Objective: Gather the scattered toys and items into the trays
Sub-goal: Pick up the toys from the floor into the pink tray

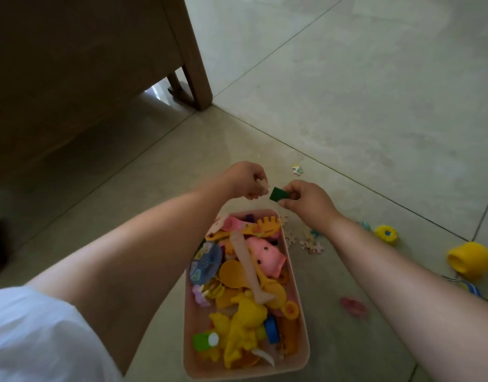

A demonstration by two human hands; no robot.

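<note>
Head view: right hand [306,201] pinches a green block [278,194] above the far end of the pink tray [302,312]. Left hand [244,180] beside it, fingers curled round a small pale piece [71,185]; block and piece apart. Tray on tiled floor [347,106], full of toys. Puzzle pieces [310,242] just right of tray; yellow cup [471,260] well right. Wooden furniture [85,64] upper left
</note>
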